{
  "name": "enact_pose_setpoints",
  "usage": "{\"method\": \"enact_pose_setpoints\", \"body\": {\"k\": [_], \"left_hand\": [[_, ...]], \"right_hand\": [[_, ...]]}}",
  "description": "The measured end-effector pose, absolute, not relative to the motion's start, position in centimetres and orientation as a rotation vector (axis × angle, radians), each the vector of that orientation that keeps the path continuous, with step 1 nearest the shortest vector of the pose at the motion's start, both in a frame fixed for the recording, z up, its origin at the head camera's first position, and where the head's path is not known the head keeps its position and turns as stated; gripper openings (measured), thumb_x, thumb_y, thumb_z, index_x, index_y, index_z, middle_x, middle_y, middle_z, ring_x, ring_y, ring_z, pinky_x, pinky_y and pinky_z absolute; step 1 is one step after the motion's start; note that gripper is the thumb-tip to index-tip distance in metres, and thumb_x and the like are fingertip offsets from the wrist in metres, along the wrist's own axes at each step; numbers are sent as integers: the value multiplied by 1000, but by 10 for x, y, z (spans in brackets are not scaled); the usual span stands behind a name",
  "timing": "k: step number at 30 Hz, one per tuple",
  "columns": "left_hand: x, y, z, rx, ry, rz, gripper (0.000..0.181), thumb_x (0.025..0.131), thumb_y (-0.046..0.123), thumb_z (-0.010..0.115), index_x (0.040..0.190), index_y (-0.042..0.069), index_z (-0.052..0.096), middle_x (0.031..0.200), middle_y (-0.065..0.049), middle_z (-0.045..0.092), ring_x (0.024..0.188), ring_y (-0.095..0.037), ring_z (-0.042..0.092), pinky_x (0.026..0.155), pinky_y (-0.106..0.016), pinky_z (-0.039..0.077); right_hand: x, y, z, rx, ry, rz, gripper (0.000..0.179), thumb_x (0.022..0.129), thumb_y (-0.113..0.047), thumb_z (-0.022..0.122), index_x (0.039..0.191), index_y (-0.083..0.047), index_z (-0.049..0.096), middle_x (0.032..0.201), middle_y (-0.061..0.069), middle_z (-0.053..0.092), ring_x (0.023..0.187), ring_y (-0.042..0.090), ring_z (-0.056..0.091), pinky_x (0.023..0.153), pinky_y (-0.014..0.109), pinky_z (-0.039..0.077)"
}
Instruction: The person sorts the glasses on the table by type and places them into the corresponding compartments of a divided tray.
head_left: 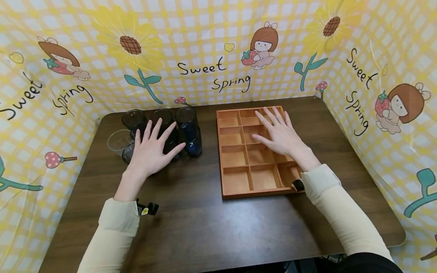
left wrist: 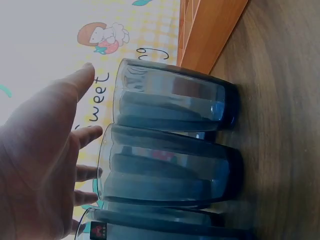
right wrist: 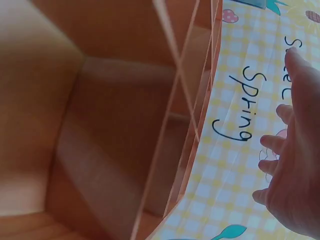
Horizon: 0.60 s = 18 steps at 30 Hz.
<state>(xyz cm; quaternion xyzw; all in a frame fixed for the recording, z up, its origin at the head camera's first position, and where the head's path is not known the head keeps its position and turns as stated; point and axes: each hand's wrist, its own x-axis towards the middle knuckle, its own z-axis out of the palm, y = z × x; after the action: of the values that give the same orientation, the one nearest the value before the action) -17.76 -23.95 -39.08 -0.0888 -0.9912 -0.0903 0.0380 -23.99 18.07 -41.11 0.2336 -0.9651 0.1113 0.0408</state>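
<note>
Blue glasses (head_left: 194, 147) were stood rim-up, long axes vertical, on the table (head_left: 205, 227), left of the flat-laid tray (head_left: 256, 194), lengthwise near-to-far. Left hand (head_left: 150, 151) and right hand (head_left: 281, 132) were held respectively above, fingers spread.

SURFACE: dark brown wood-grain table (head_left: 205, 235) with rounded corners | LEFT PART: close cluster of upright blue-tinted glass tumblers (head_left: 189, 129), partly covered, count unclear; 1 clear round-rimmed glass (head_left: 117, 141) at its left edge | RIGHT PART: rectangular orange-brown wooden tray (head_left: 236, 181), lying flat, compartments in 4 rows, apart from the tumblers
</note>
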Motion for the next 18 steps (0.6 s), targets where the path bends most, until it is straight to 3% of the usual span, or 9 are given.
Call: {"method": "enact_pose_setpoints", "body": {"k": [18], "left_hand": [[-144,-258,-391,-197,-2946,-353,78,88,75,42,154,45,11,167,-5,2,154,-35,-4,117,-68,0]], "right_hand": [[-203,230,-433,605,-3001,452,81,94,-63,48,157,-33,8,167,3,4,154,35,-3,118,65,1]]}}
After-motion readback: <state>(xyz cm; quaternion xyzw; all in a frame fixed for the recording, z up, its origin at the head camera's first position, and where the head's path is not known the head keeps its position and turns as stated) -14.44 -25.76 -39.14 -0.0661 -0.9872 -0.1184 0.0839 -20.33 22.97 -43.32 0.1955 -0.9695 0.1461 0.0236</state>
